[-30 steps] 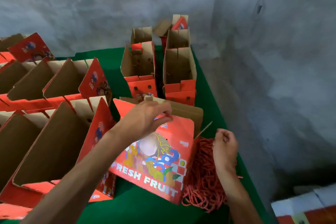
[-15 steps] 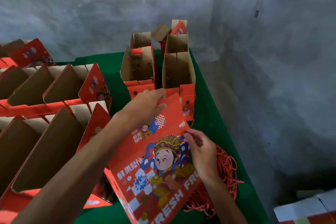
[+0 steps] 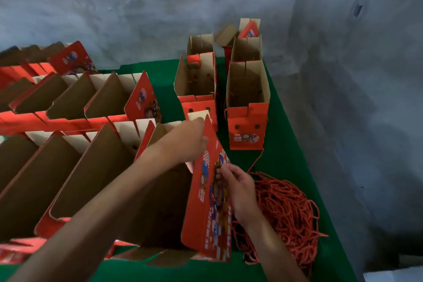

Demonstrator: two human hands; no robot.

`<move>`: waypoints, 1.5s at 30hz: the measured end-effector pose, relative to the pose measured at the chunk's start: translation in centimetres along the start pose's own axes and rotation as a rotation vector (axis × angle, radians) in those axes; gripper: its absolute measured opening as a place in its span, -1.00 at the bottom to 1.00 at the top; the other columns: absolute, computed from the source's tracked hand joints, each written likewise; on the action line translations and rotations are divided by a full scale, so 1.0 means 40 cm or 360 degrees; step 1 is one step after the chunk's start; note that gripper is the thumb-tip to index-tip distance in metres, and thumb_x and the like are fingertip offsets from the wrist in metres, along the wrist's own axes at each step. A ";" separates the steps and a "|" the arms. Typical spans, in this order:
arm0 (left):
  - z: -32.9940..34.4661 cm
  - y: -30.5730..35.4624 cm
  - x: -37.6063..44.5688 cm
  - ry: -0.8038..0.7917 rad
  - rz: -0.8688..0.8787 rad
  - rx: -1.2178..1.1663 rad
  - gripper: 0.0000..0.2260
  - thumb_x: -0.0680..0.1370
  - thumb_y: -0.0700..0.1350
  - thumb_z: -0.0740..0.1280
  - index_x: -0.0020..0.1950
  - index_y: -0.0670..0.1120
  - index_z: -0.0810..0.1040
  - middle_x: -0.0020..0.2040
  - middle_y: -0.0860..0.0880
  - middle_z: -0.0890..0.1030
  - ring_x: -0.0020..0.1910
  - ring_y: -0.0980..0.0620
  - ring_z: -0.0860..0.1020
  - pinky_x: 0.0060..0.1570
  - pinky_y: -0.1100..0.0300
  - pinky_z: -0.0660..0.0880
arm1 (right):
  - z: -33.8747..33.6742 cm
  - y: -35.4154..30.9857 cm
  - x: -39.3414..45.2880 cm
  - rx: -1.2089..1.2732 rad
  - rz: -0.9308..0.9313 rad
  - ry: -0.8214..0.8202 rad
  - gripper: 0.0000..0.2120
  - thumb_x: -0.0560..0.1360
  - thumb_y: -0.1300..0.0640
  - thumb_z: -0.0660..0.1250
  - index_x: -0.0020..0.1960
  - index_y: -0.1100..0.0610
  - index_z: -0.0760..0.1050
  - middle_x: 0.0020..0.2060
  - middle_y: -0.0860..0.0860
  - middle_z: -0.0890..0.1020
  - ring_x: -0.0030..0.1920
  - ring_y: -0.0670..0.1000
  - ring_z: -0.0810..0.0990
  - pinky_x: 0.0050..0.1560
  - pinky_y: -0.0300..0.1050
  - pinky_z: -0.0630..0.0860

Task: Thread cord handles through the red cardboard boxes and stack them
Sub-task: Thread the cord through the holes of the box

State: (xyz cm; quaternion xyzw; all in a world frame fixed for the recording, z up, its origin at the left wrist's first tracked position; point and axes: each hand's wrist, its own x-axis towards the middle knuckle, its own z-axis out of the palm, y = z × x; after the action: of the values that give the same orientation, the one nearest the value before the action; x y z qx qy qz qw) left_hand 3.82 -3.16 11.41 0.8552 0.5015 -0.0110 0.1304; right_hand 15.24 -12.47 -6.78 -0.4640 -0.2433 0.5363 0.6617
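My left hand (image 3: 190, 142) pinches the top edge of the red fruit box (image 3: 210, 201) standing near the green table's (image 3: 283, 144) right edge. My right hand (image 3: 235, 181) fingers pinch at its printed face, probably a cord end. Light, stiff cardboard; limp cords (image 3: 286, 208) piled alongside.

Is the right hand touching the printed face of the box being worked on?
Touching. In the head view the right hand has its fingertips pressed against the printed panel of the red box, with no gap showing between them.
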 end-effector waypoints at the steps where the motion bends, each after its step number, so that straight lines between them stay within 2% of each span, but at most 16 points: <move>1: 0.004 -0.009 -0.004 -0.0058 -0.0026 -0.0047 -0.80 0.70 -0.05 0.24 0.23 -0.15 0.41 0.19 -0.13 0.61 0.07 -0.08 0.60 -0.04 0.04 0.57 | 0.002 0.002 0.003 0.0061 0.0090 -0.0032 -0.80 0.63 0.12 0.38 0.00 0.27 0.65 -0.16 0.11 0.66 -0.10 0.09 0.63 0.05 0.06 0.58; 3: 0.019 -0.026 -0.012 -0.0170 -0.0076 -0.0153 -0.79 0.70 -0.07 0.24 0.29 -0.14 0.42 0.24 -0.14 0.60 0.15 -0.11 0.61 0.14 -0.07 0.60 | 0.006 0.010 0.007 0.0147 0.0267 -0.0102 -0.81 0.62 0.14 0.38 0.00 0.29 0.63 -0.18 0.11 0.62 -0.12 0.08 0.60 0.07 0.02 0.53; 5: 0.037 -0.044 -0.017 -0.0233 -0.0100 -0.0282 -0.77 0.70 -0.07 0.23 0.33 -0.11 0.41 0.26 -0.11 0.60 0.17 -0.09 0.62 0.16 -0.08 0.62 | 0.009 0.017 0.013 0.0246 0.0374 -0.0104 -0.83 0.58 0.16 0.41 0.02 0.29 0.62 -0.18 0.11 0.61 -0.16 0.03 0.58 0.04 -0.03 0.51; 10: 0.084 -0.075 -0.026 -0.0252 -0.0142 -0.0875 -0.83 0.70 -0.04 0.23 0.21 -0.10 0.48 -0.01 -0.02 0.71 -0.12 0.06 0.73 -0.11 0.13 0.70 | -0.008 0.036 0.027 0.0196 0.0280 -0.0061 -0.80 0.58 0.27 0.40 0.18 0.28 0.66 -0.14 0.11 0.69 -0.16 -0.03 0.65 -0.06 -0.22 0.59; 13: 0.128 -0.063 -0.029 -0.0322 -0.0300 -0.1216 -0.70 0.71 0.05 0.17 0.18 -0.18 0.50 -0.17 0.00 0.70 -0.22 0.10 0.72 -0.24 0.25 0.63 | -0.018 0.051 0.032 0.0118 0.0231 -0.0023 -0.86 0.58 0.27 0.41 0.08 0.21 0.72 -0.17 0.10 0.70 -0.19 -0.04 0.65 -0.13 -0.26 0.60; 17: 0.160 -0.055 -0.033 -0.0565 -0.0494 -0.1427 -0.59 0.70 0.21 0.04 0.27 -0.05 0.47 0.05 -0.05 0.71 -0.04 0.01 0.73 -0.20 0.21 0.63 | -0.037 0.063 0.034 -0.0042 0.0168 -0.0016 -0.89 0.58 0.17 0.43 0.02 0.14 0.74 -0.18 0.07 0.70 -0.18 -0.04 0.63 -0.14 -0.25 0.58; 21: 0.160 -0.044 -0.025 -0.0620 -0.0516 -0.1390 -0.61 0.71 0.23 0.00 0.26 0.00 0.43 0.10 -0.04 0.68 0.02 -0.01 0.70 -0.24 0.22 0.62 | -0.048 0.072 0.028 -0.0062 0.0157 -0.0029 -0.87 0.56 0.09 0.46 0.01 0.13 0.73 -0.14 0.07 0.70 -0.17 -0.04 0.62 -0.13 -0.21 0.56; 25: 0.151 -0.038 -0.013 -0.0602 -0.0273 -0.0956 -0.84 0.74 -0.06 0.12 0.19 -0.10 0.43 0.18 -0.17 0.62 0.07 -0.14 0.68 0.03 -0.09 0.69 | -0.016 0.096 0.009 -0.0070 0.0129 0.0000 -0.91 0.56 0.19 0.46 -0.01 0.22 0.68 -0.07 0.12 0.74 -0.12 0.03 0.70 -0.09 -0.14 0.61; 27: 0.153 -0.035 -0.009 -0.0673 -0.0198 -0.0858 -0.91 0.72 -0.18 0.18 0.20 -0.16 0.38 0.16 -0.26 0.62 0.03 -0.20 0.70 -0.05 -0.10 0.70 | 0.009 0.116 -0.005 -0.0146 0.0071 0.0055 -0.89 0.56 0.23 0.45 0.02 0.28 0.66 -0.07 0.16 0.74 -0.09 0.05 0.70 -0.05 -0.11 0.62; 28: 0.157 -0.035 -0.011 -0.0708 -0.0227 -0.0920 -0.87 0.73 -0.12 0.15 0.22 -0.16 0.36 0.15 -0.28 0.62 0.00 -0.23 0.71 -0.09 -0.11 0.70 | 0.016 0.124 -0.013 -0.0200 0.0061 0.0070 -0.88 0.56 0.23 0.46 0.03 0.29 0.65 -0.06 0.18 0.74 -0.08 0.07 0.70 -0.01 -0.06 0.62; 30: 0.173 -0.041 -0.013 -0.0748 -0.0449 -0.1177 -0.64 0.72 0.15 0.05 0.30 -0.11 0.36 0.18 -0.26 0.61 -0.01 -0.25 0.71 -0.19 -0.06 0.70 | 0.018 0.135 -0.026 -0.0271 0.0066 0.0044 -0.83 0.54 0.18 0.48 0.03 0.29 0.66 -0.10 0.18 0.74 -0.10 0.10 0.69 -0.02 0.02 0.61; 32: 0.207 -0.057 -0.017 -0.0643 -0.0678 -0.1313 -0.51 0.71 0.21 0.04 0.36 -0.16 0.42 0.20 -0.22 0.59 -0.01 -0.25 0.70 -0.21 -0.06 0.70 | 0.013 0.140 -0.039 -0.0355 0.0043 -0.0027 -0.78 0.50 0.08 0.48 0.00 0.24 0.67 -0.17 0.10 0.73 -0.16 0.03 0.67 -0.12 -0.03 0.59; 34: 0.247 -0.084 -0.030 -0.0549 -0.0699 -0.1174 -0.64 0.74 -0.02 0.12 0.26 -0.28 0.53 0.04 -0.20 0.66 -0.10 -0.21 0.72 -0.15 -0.10 0.71 | 0.014 0.148 -0.043 -0.0843 -0.0106 -0.0011 -0.82 0.56 0.02 0.45 0.01 0.13 0.69 -0.13 0.02 0.70 -0.14 -0.03 0.66 -0.10 -0.05 0.59; 37: 0.299 -0.127 -0.058 -0.0613 -0.0449 -0.0936 -0.78 0.69 -0.23 0.21 0.02 -0.17 0.65 -0.09 -0.14 0.70 -0.17 -0.07 0.73 -0.09 0.03 0.71 | 0.023 0.154 -0.043 -0.1348 -0.0350 -0.0029 -0.89 0.63 0.08 0.38 0.04 0.09 0.65 -0.08 0.01 0.68 -0.09 0.00 0.65 -0.08 0.04 0.59; 40: 0.330 -0.144 -0.069 -0.0432 -0.0371 -0.0761 -0.79 0.65 -0.22 0.29 -0.11 -0.13 0.67 -0.17 -0.10 0.71 -0.22 -0.04 0.72 -0.11 0.04 0.70 | 0.015 0.152 -0.034 -0.1558 -0.0404 -0.0065 -0.85 0.65 0.09 0.32 0.14 0.09 0.63 0.01 0.01 0.68 -0.02 0.02 0.65 -0.04 0.03 0.57; 45: 0.359 -0.137 -0.087 -0.0254 -0.0439 -0.1045 -0.84 0.70 -0.14 0.24 0.01 -0.08 0.59 -0.10 -0.09 0.67 -0.22 0.00 0.71 -0.33 0.23 0.63 | -0.005 0.158 -0.035 -0.1573 -0.0358 -0.0195 -0.83 0.67 -0.02 0.28 0.17 -0.02 0.59 0.00 -0.08 0.69 -0.08 -0.06 0.66 -0.12 -0.06 0.56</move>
State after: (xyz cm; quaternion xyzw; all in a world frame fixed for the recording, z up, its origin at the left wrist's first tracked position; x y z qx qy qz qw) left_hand -1.02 -6.94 -3.08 0.6885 0.5771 0.0664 0.4341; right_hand 11.94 -13.88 -12.15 -0.6601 -0.5547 0.3089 0.4014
